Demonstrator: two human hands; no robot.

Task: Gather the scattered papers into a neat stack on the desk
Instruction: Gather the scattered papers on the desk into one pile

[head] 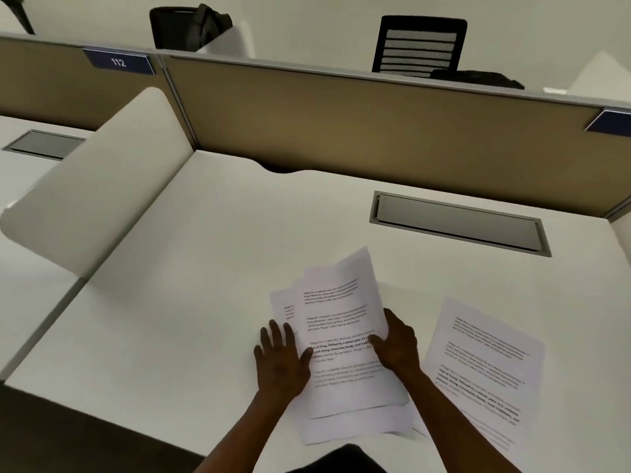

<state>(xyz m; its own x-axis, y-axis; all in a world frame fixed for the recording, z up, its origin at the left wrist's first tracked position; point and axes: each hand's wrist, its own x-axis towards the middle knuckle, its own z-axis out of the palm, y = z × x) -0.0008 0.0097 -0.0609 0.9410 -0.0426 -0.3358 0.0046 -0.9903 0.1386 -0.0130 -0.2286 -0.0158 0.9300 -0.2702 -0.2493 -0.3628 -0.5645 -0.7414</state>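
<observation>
Far left: a rounded white side divider (102,179) leaning across the corner of the white desk (191,302), with a blue tag reading 112 (118,61) up on the tan partition (341,124) behind. Beyond the partition, a dark bag (191,27) on the far side.

Moving in toward centre: left hand (281,360) flat on the desk, fingers (275,332) straight and spread, thumb pressing onto the left edge of the loose pile of papers (336,336). No grasp there, just a flat press against the sheets.

Centre: the pile itself, several printed pages fanned unevenly, corners poking out at the top and left, bottom edges staggered near the desk's front edge. Lying on the desk, not squared up yet.

Just right of it: right hand (397,346) clamped on the pile's right edge, thumb on top of the printed page, the other fingers curled behind the sheets. A definite pinch on the paper.

Further right: a separate sheet (485,367) lying flat on the desk, angled, its lower left corner tucked just under or against the pile; cannot tell which. Text blurred, unreadable.

Behind, toward the back right: a grey cable hatch (459,221) set into the desk, lid closed. Above the partition, a black mesh chair back (419,46).
</observation>
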